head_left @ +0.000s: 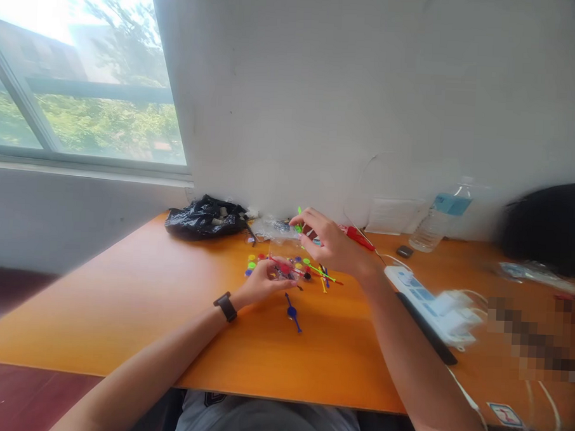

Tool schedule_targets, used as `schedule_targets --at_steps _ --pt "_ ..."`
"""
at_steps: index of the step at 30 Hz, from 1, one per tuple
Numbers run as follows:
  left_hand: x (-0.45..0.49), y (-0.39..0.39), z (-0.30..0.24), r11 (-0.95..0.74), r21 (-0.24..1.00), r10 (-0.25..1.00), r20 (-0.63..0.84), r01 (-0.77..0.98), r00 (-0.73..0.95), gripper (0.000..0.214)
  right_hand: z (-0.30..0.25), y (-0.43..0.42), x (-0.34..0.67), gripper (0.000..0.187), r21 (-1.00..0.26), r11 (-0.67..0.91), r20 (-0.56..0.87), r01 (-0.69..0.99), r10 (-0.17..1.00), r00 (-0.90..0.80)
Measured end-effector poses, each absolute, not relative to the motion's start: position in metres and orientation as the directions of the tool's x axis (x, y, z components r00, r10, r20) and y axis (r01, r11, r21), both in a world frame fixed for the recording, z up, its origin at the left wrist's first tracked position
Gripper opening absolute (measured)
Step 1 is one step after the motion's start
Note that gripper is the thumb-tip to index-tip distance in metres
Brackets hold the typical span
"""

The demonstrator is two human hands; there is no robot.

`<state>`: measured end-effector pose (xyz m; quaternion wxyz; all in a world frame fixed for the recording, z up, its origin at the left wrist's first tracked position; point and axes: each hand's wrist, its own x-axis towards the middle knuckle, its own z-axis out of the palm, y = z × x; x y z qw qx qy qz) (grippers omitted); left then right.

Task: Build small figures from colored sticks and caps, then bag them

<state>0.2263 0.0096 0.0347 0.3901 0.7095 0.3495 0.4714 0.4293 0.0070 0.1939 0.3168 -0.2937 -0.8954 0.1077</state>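
My right hand (327,242) is raised over the table, its fingers pinching a bright green plastic arrow spinner (299,229). Lower and to the left, my left hand (264,279) curls around a clear plastic packet (289,274); a red piece (284,268) shows in or on it, though I cannot tell which. Small coloured round pieces (251,265) lie around this hand. A blue arrow spinner (291,312) lies flat on the table in front. Beneath my right hand are a yellow arrow spinner (323,282) and a green-and-red one (330,278), partly overlapping others.
On the wooden table (145,311), a black plastic bag (204,218) and clear wrapping (275,227) lie by the wall. To the right are a water bottle (440,216), a white power strip (424,301) with plugs and cables, and a dark bag (551,227).
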Motion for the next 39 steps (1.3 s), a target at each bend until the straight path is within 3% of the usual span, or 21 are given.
schedule_targets --at_steps 8,18,33,39 --pt "0.226 0.008 0.037 -0.460 0.878 0.860 0.402 0.135 0.315 0.038 0.195 -0.002 0.425 0.026 -0.382 0.796 0.462 0.469 0.604 -0.649" --pt "0.227 0.006 0.040 -0.469 0.875 0.848 0.408 0.122 0.337 0.037 0.187 0.000 0.417 0.044 -0.353 0.826 0.416 0.438 0.559 -0.718" --pt "0.228 0.004 0.042 -0.455 0.885 0.852 0.403 0.094 0.333 0.038 0.188 0.007 0.423 0.034 -0.358 0.816 0.463 0.454 0.577 -0.673" --pt "0.227 0.006 0.037 -0.452 0.889 0.852 0.406 0.075 0.330 0.042 0.191 0.013 0.432 0.029 -0.364 0.793 0.411 0.488 0.607 -0.680"
